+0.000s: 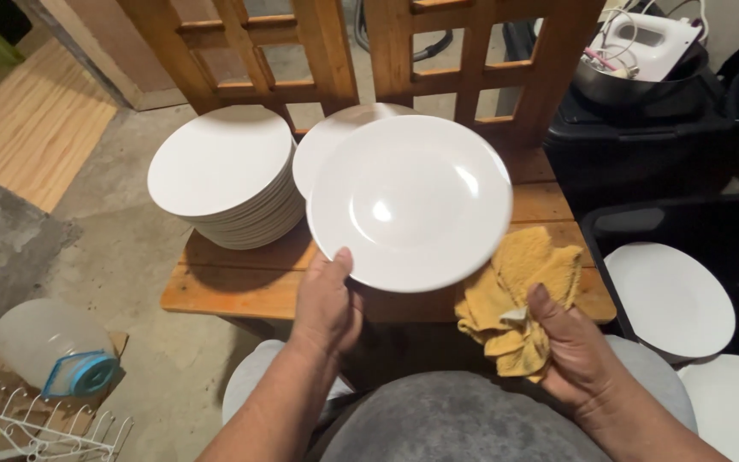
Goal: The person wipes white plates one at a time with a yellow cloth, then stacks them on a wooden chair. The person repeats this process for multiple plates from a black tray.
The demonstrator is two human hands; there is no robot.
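My left hand point(327, 304) grips the near rim of a white round plate point(410, 201), thumb on top, holding it tilted over a wooden bench point(241, 287). My right hand point(573, 346) clutches a crumpled yellow cloth point(523, 291) just right of and below the plate, near the plate's edge. Behind the held plate another white plate point(327, 141) lies on the bench, partly hidden.
A tall stack of white plates point(224, 171) stands on the bench's left part. More white plates point(669, 299) sit in a black bin at right. A wooden lattice point(387, 51), a metal bowl with a hand mixer point(643, 51), a plastic jug point(53, 346) and a wire rack point(36, 428) surround me.
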